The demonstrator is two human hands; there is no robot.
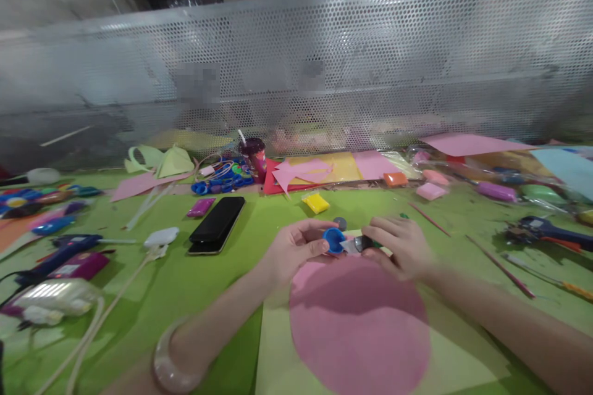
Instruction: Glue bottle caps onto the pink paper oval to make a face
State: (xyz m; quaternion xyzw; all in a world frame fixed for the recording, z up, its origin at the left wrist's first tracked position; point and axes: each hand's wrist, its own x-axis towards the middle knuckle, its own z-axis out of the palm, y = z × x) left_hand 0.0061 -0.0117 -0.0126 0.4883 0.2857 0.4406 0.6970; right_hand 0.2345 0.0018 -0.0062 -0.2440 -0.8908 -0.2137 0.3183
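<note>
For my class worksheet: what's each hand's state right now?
Left hand: closed, holding a small hollow blue piece.
Right hand: closed, holding a dark, pale-tipped item, too blurred to name.

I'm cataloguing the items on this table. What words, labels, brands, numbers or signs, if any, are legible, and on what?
No text is legible.
Cup with straw: pale markings, too blurred to read.
Magenta block near the glue gun: pale patch, too blurred to tell whether it bears print.
Phone: dark screen, no words visible.
Blue cap in the left hand: no lettering visible.
</note>
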